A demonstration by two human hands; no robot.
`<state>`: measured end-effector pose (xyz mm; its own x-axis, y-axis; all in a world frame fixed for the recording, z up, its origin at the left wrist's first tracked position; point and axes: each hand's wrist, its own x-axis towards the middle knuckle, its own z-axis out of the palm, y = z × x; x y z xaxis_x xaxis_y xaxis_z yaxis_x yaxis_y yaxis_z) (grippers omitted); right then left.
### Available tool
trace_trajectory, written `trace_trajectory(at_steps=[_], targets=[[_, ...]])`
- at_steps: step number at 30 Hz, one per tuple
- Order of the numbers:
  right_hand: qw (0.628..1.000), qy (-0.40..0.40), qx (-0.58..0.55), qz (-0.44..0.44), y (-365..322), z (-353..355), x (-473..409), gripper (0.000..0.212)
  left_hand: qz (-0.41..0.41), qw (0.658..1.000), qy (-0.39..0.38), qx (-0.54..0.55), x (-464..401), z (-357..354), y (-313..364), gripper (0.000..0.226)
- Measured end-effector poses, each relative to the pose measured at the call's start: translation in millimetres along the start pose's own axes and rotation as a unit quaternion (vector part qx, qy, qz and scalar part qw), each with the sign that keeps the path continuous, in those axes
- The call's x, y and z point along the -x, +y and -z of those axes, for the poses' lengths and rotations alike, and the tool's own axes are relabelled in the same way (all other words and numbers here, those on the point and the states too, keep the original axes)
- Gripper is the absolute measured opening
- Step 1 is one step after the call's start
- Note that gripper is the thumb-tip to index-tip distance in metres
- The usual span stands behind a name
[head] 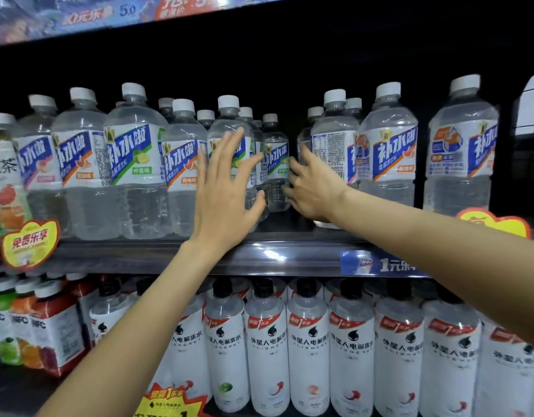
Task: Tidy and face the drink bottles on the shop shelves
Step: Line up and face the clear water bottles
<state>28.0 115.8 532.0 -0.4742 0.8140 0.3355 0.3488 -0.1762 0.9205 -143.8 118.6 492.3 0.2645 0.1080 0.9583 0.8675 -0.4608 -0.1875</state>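
Clear glossy plastic bottles (136,164); shiny plastic shelf edge (259,257)

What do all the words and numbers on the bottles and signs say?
"补水啦": clear white-capped bottles' blue labels, upper shelf.
"外星人电解质水": white black-capped bottles, lower shelf.
"NFC": red-labelled juice bottles, lower left.
"免费乐享": yellow shelf tag.
"1元乐": blue price strip, cut off by the arm.
"5.0": blue banner on top.
"之茶": tea bottle, far left, partly cut off.
Small label print, the back-facing label and the bottom yellow tag: too blurred to read.
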Motion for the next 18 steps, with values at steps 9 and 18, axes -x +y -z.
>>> trace_trajectory(at_steps=[9,18], targets=[[0.992,-0.126,-0.007,0.011,-8,21,-30,0.054,-0.001,1.0,-0.019,0.025,2,1,-1,0.049],[0.987,-0.155,0.047,0.02,-12,-6,-37,0.057,0.0,0.999,-0.01,0.039,3,-1,-2,0.046]])
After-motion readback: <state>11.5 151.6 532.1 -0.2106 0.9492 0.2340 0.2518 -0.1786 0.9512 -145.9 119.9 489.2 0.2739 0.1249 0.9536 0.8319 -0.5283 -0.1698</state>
